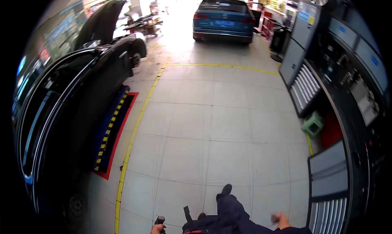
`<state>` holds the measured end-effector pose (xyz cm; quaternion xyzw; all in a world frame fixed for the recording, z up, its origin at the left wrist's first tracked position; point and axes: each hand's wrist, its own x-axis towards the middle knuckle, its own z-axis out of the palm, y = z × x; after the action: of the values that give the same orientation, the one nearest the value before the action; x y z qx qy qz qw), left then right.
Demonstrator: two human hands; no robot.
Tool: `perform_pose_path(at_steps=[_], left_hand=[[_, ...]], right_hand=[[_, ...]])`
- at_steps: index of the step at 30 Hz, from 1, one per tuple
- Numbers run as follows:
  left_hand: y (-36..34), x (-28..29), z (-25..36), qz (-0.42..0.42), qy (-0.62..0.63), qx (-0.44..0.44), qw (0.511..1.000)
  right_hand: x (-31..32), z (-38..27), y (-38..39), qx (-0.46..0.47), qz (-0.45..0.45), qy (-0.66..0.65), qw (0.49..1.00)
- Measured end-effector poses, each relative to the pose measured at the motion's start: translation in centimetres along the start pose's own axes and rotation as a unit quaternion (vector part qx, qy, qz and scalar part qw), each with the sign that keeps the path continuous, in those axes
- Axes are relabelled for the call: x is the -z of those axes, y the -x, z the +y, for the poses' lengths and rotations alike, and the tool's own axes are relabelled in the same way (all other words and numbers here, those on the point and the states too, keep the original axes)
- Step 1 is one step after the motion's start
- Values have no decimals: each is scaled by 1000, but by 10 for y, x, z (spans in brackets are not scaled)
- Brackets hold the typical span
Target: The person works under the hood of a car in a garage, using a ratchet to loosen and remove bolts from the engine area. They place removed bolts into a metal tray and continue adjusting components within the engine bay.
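Observation:
Low in the head view, my left hand (156,229) is closed around a small dark handheld object (160,220). Its upper end pokes out above my fingers, and its exact kind cannot be made out. My right hand (280,220) hangs out to the right over the tiled floor, apart from the cabinets. Motion smears its fingers, and no held thing shows there. Between the hands are my dark trouser legs (232,209), one dark shoe (227,188) stepping forward.
A dark car (81,99) with raised hood stands left beside a red-edged floor lift (131,105). Yellow lines (141,115) mark the tiles. A blue car (223,24) stands ahead. Along the right run a workbench (332,99), grey cabinets (300,38) and a green stool (313,124).

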<state>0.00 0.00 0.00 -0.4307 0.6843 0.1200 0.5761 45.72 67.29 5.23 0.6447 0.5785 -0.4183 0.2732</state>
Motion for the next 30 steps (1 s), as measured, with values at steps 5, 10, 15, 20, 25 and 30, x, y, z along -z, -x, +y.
perform_pose_path(at_steps=[5,10,15,20,25,30], left_hand=[[77,74,136,164,32,-151,974],[152,1,230,112,47,-193,974],[253,1,409,116,-16,-327,938],[334,57,633,174,-144,-459,859],[399,107,828,175,-277,-548,770],[488,171,984,200,-367,-584,696]], right_hand=[[-18,-188,-80,-67,-57,-82,993],[65,-429,-158,47,-68,-16,996],[154,-723,-180,267,-8,-47,963],[216,-1029,-101,528,24,-166,833],[149,-1084,-191,533,122,-23,837],[147,-1017,-224,293,132,-105,941]])
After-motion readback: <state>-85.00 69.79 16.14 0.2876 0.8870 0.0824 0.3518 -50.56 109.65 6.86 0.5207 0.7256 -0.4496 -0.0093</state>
